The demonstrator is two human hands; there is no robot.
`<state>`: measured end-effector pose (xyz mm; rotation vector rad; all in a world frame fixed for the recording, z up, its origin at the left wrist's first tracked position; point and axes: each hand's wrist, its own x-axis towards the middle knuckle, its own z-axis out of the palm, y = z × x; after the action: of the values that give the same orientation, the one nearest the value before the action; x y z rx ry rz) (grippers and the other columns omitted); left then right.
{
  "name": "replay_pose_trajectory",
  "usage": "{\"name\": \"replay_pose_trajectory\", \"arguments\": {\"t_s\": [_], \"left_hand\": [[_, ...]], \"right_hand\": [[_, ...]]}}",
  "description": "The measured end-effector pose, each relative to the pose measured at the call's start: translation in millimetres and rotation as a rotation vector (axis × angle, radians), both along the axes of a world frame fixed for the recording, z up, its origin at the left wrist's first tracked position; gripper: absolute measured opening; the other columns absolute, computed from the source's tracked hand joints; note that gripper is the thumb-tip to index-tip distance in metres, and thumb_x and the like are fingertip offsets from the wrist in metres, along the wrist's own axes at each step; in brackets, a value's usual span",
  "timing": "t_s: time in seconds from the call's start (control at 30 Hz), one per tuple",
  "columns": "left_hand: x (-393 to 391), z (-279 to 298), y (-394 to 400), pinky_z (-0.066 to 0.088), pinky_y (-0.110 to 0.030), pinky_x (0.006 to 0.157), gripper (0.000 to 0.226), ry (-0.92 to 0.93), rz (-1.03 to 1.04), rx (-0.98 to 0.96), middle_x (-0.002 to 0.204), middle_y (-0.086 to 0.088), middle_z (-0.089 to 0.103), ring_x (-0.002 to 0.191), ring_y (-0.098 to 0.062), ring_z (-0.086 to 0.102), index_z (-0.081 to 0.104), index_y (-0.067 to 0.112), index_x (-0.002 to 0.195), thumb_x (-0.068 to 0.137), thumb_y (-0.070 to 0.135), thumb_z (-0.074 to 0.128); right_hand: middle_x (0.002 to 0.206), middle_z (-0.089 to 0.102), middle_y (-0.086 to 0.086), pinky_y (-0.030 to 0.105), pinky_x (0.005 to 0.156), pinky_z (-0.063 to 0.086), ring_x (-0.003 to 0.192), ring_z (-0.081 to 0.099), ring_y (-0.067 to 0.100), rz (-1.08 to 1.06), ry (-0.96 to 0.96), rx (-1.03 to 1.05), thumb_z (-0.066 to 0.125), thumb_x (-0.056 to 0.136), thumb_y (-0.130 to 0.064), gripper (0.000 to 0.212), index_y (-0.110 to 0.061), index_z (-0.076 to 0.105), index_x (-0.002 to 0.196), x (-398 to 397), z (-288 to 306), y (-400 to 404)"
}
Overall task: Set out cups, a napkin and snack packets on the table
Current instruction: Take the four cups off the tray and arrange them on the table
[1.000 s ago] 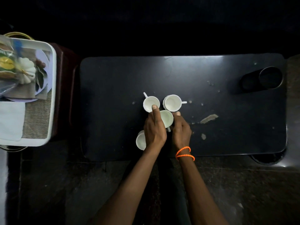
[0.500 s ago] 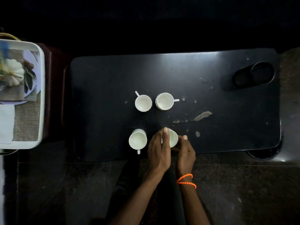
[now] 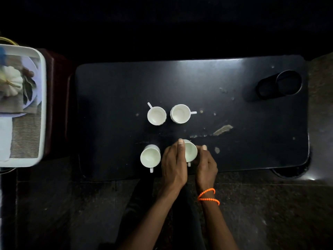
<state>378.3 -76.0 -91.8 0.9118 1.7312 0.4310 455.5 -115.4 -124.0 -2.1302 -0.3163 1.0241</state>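
Note:
Several white cups stand on the black table. Two are at the back: one with its handle pointing up-left, one with its handle pointing right. A third cup stands front left, handle toward me. The fourth cup is front right, held between both hands. My left hand wraps its left side, the forefinger over the rim. My right hand, with orange bead bracelets at the wrist, touches its right side. A white napkin lies in the tray.
A white tray sits on a brown stool at the left, holding a woven mat, a plate and a pumpkin-shaped item. A black cylindrical holder lies at the table's back right. Worn patches mark the tabletop. Dark floor lies below.
Both hands have drawn the fourth cup back from the middle of the group to the front right of the table. The other cups have not moved.

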Motion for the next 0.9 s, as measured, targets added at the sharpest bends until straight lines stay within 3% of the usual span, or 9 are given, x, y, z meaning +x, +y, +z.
{"name": "replay_pose_trajectory", "arguments": {"t_s": [0.27,0.43,0.6,0.67,0.77,0.83,0.9], "left_hand": [[5,-3,0,0.045,-0.04,0.107,0.056,-0.031,-0.089,-0.048,0.121,-0.001,0.076,0.117,-0.02,0.064,0.075,0.016,0.115,0.11,0.049,0.03],[5,-3,0,0.045,-0.041,0.106,0.057,-0.028,-0.081,-0.038,0.119,-0.001,0.076,0.115,-0.019,0.064,0.075,0.016,0.114,0.109,0.051,0.03],[7,-3,2,0.045,-0.041,0.106,0.064,-0.034,-0.053,-0.035,0.12,-0.002,0.075,0.117,-0.021,0.064,0.074,0.015,0.116,0.104,0.058,0.028],[6,-1,7,0.045,-0.041,0.105,0.055,0.009,-0.07,0.034,0.118,-0.002,0.074,0.115,-0.023,0.063,0.073,0.014,0.112,0.108,0.051,0.032],[2,2,32,0.045,-0.038,0.094,0.045,0.068,-0.13,0.25,0.101,-0.003,0.07,0.101,-0.024,0.061,0.068,0.015,0.098,0.11,0.043,0.036],[0,0,62,0.045,-0.037,0.085,0.041,0.079,-0.163,0.365,0.088,0.001,0.063,0.089,-0.022,0.057,0.058,0.02,0.084,0.11,0.042,0.036],[1,-5,96,0.044,-0.035,0.085,0.042,0.114,-0.176,0.439,0.087,0.004,0.062,0.089,-0.022,0.057,0.058,0.019,0.083,0.111,0.042,0.038]], "right_hand": [[0.085,0.075,0.0,0.057,0.08,0.059,0.085,0.073,0.023,-0.113,-0.018,-0.049,0.046,0.101,-0.051,0.043,-0.021,0.073,0.087,-2,0,-13],[0.085,0.074,-0.001,0.054,0.081,0.059,0.085,0.071,0.02,-0.099,-0.029,-0.057,0.046,0.102,-0.049,0.042,-0.021,0.073,0.085,2,-2,-10],[0.085,0.073,0.0,0.043,0.081,0.055,0.086,0.068,0.016,-0.051,-0.049,-0.067,0.046,0.104,-0.044,0.042,-0.018,0.071,0.083,9,-3,-7],[0.088,0.068,0.002,0.039,0.083,0.051,0.088,0.063,0.02,-0.004,-0.184,-0.043,0.046,0.104,-0.041,0.039,-0.016,0.065,0.081,12,-4,-2],[0.092,0.065,-0.001,0.031,0.084,0.048,0.089,0.06,0.012,0.075,-0.358,0.05,0.044,0.102,-0.044,0.038,-0.017,0.069,0.092,14,0,21],[0.089,0.065,-0.007,0.032,0.085,0.051,0.088,0.062,0.009,0.088,-0.324,0.104,0.044,0.101,-0.045,0.041,-0.017,0.073,0.093,13,1,45],[0.084,0.069,-0.004,0.037,0.084,0.053,0.086,0.065,0.012,0.097,-0.231,0.117,0.044,0.102,-0.046,0.046,-0.013,0.072,0.085,9,1,68]]}}
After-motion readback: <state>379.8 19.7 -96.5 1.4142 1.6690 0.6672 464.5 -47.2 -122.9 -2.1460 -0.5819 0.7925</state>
